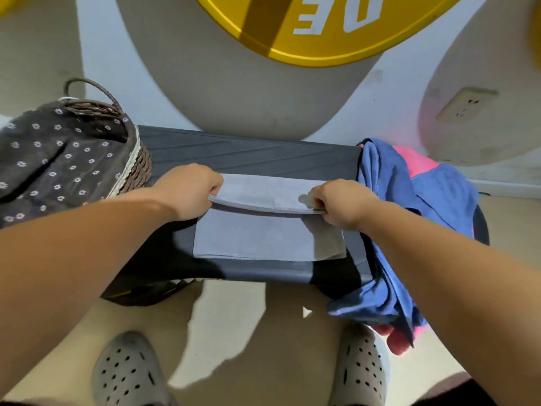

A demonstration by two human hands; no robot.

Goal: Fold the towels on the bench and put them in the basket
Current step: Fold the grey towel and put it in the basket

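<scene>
A grey towel lies on the dark bench, its far half folded over and raised above the near half. My left hand pinches the left end of that raised fold. My right hand pinches the right end. A wicker basket with a dark floral liner stands at the bench's left end. A heap of blue towels with a pink one beneath hangs over the bench's right end.
The bench stands against a white and grey wall with a wall socket at the right. A yellow round sign hangs above. My feet in grey perforated clogs stand on the beige floor in front of the bench.
</scene>
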